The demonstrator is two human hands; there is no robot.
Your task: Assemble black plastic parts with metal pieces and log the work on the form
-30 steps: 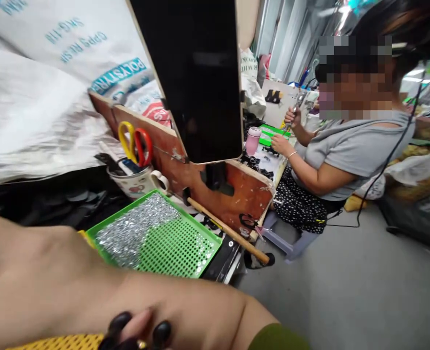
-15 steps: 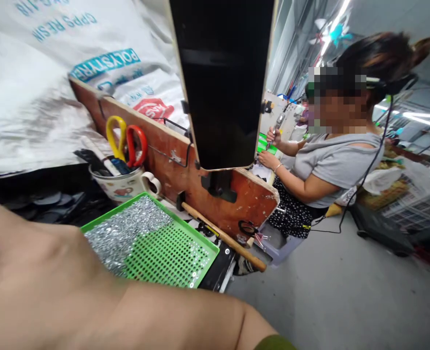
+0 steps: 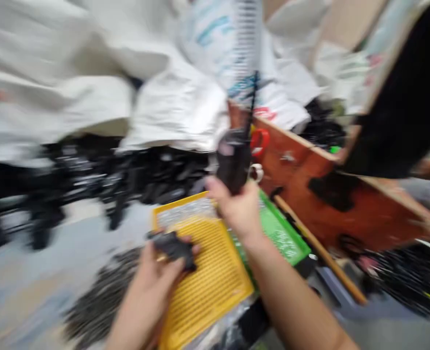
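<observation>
Blurred by motion, my left hand (image 3: 156, 282) grips a small black plastic part (image 3: 174, 248) with a brassy spot near the fingers. It is over the yellow perforated tray (image 3: 204, 272), whose far end holds small silvery pieces, likely screws. My right hand (image 3: 239, 209) is wrapped round a dark, thick-bodied tool (image 3: 233, 160) with a thin black cord or rod rising from its top; it looks like an electric screwdriver. The tool is upright above the far edge of the trays, and its lower end is hidden by my hand. A green tray (image 3: 284, 233) lies partly behind my right forearm.
Black parts (image 3: 156, 177) are heaped along the back under white sacks (image 3: 178, 97). A dark grey pile (image 3: 105, 291) lies left of the yellow tray. On the right stand a reddish wooden board (image 3: 295, 165), a black panel (image 3: 397, 97) and a wooden stick (image 3: 320, 253).
The view has swung left and down. Both hands now show, one with the black part and one with the dark tool. The co-worker has mostly left the view.
</observation>
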